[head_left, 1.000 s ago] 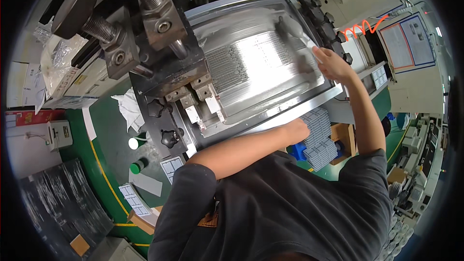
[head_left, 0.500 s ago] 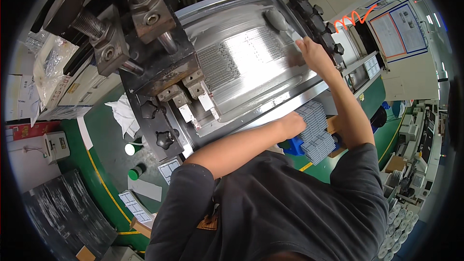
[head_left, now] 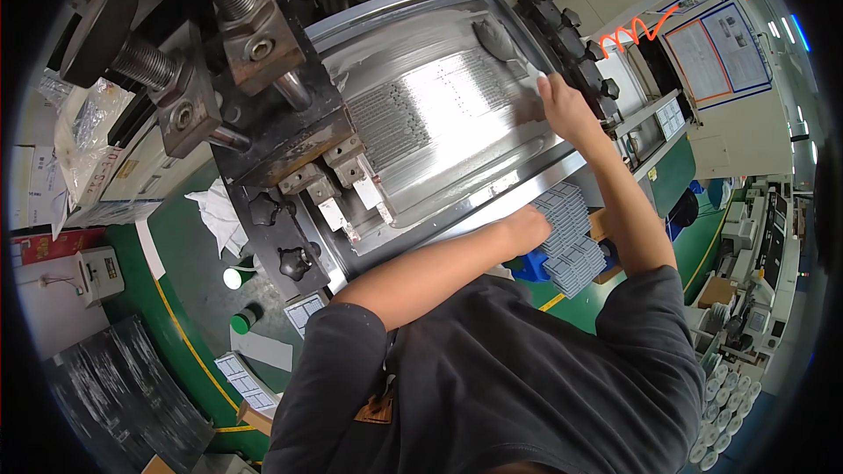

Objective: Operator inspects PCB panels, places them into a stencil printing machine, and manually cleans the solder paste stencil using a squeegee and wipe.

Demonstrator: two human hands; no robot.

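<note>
My right hand [head_left: 569, 111] is closed around the handle end of a spoon [head_left: 495, 40]. Grey paste coats the spoon's bowl, which rests at the far right corner of a framed metal stencil [head_left: 373, 88]. The stencil's middle has a dense pattern of rows and dots, and its surface is shiny and smeared. Held low in front of my body, my left hand [head_left: 528, 229] is curled at the left edge of a stack of grey panels [head_left: 569, 241]. Its fingertips are hidden, so what it holds, if anything, does not show.
A heavy clamp block with threaded bolts [head_left: 263, 44] stands left of the stencil. Black star knobs [head_left: 297, 262] line the machine's sides. A blue bin [head_left: 531, 267] is beside the panel stack. A green-lidded jar [head_left: 242, 320] and a white cloth [head_left: 219, 215] lie at left.
The whole view has shifted slightly left. Both hands keep nearly the same places; the spoon remains at the stencil's far right corner.
</note>
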